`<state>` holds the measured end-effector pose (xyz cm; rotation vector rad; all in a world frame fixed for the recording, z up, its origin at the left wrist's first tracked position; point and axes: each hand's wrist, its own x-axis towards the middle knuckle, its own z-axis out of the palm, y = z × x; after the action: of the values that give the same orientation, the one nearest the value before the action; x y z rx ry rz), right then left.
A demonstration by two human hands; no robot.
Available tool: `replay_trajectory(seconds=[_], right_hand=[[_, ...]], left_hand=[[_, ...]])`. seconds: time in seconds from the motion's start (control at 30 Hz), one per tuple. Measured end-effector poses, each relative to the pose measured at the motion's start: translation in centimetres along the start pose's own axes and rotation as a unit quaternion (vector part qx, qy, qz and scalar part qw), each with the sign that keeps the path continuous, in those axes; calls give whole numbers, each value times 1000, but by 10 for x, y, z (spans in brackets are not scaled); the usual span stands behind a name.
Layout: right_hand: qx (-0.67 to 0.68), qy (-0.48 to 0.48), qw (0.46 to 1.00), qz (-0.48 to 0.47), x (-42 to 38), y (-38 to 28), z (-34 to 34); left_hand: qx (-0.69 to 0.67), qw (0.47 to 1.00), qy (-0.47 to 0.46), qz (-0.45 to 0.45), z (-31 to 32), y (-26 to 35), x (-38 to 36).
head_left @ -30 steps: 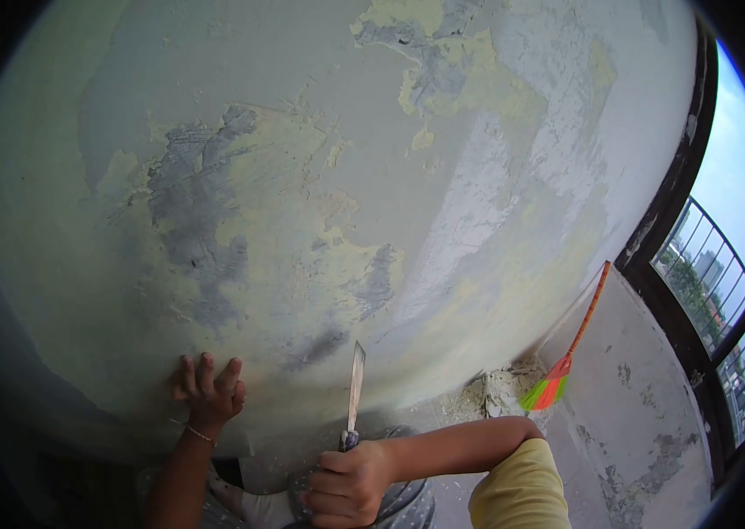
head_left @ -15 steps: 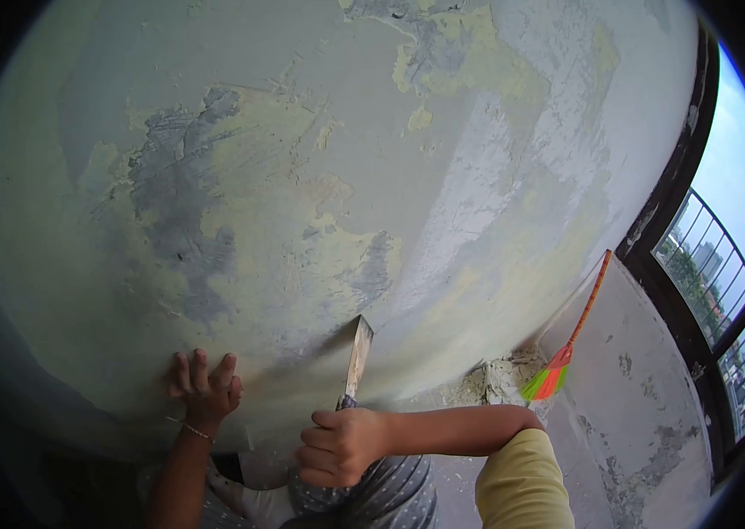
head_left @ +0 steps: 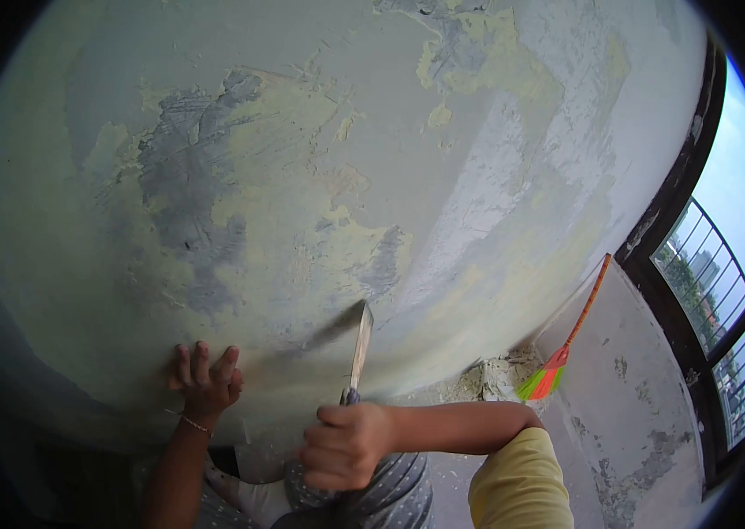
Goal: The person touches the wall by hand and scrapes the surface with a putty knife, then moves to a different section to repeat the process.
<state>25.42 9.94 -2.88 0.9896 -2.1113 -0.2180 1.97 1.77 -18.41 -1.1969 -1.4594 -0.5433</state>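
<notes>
My right hand (head_left: 346, 446) is closed round the handle of a scraper (head_left: 361, 346). Its flat blade points up, and the tip is at the wall (head_left: 302, 203); whether it touches cannot be told for sure. Flaking paint, yellowish patches and bare grey areas cover that wall. Further left, my left hand (head_left: 207, 377) rests against the lower wall with its fingers spread and nothing in it. A thin bracelet circles the left wrist.
An orange and green broom (head_left: 555, 366) leans in the corner on the right. Peeled paint debris (head_left: 500, 377) lies in a heap beside it. A dark-framed window (head_left: 707, 291) with a railing outside is at the far right. My patterned trousers (head_left: 381, 494) show below.
The scraper's tip has moved slightly up the wall, and its shadow shows more broadly. My left hand stays against the wall. The view has shifted a little.
</notes>
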Motion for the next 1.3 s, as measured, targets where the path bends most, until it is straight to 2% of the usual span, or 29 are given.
replay_trajectory(seconds=[0.03,0.07,0.1,0.17,0.33,0.43,0.5,0.57,0.7,0.77,0.83,0.9,0.93,1.0,1.03,1.1,1.13,1.2,1.27,1.3], right_hand=[[-39,-36,997,57,-11,8,3],[-32,-51,996,71,-14,2,10],[-25,-52,996,65,-10,-5,11],[-6,31,996,79,-2,-16,9],[-80,-26,991,108,-7,11,-14],[-112,-2,986,121,-6,4,-22],[-139,18,983,120,-8,3,-31],[-6,24,1000,15,6,-34,-17],[-7,24,998,54,-14,-11,4],[-57,-37,997,41,-26,-3,14],[-69,-41,996,41,-22,-10,14],[-5,50,997,50,-12,-27,9],[-3,47,998,51,-11,-36,7],[41,19,999,-18,-12,-46,3],[40,19,999,-17,-20,-36,0],[-59,-78,993,67,-41,-10,-7],[-57,-81,993,69,-44,-11,-10],[-118,-55,988,87,-48,-8,-12],[-17,-13,999,41,-34,-37,-3],[-18,-11,999,45,-28,-44,0]], left_hand=[[3,1000,-3,-15,0,2,-2],[3,1000,-7,-21,-1,5,-4],[-5,1000,-5,-22,0,5,-3],[-6,1000,-3,-26,0,0,-1],[-3,1000,-1,-17,-4,2,1],[-5,1000,4,-21,-4,3,4],[-3,999,12,-30,1,1,6],[-22,1000,4,-11,-4,1,1],[-7,1000,2,-6,-2,0,5],[-2,1000,3,-15,-6,3,3],[-2,1000,8,-15,-4,3,4],[-4,1000,11,-19,-2,1,4],[-12,1000,9,-18,-2,2,2],[-5,1000,11,-15,-2,2,3],[4,1000,11,-13,-2,2,3],[1,1000,10,-14,-4,1,5],[-1,1000,10,-14,-4,2,5],[-3,1000,10,-15,-2,2,0],[-6,1000,5,-14,-1,2,-1],[-6,1000,6,-14,-1,2,-1]])
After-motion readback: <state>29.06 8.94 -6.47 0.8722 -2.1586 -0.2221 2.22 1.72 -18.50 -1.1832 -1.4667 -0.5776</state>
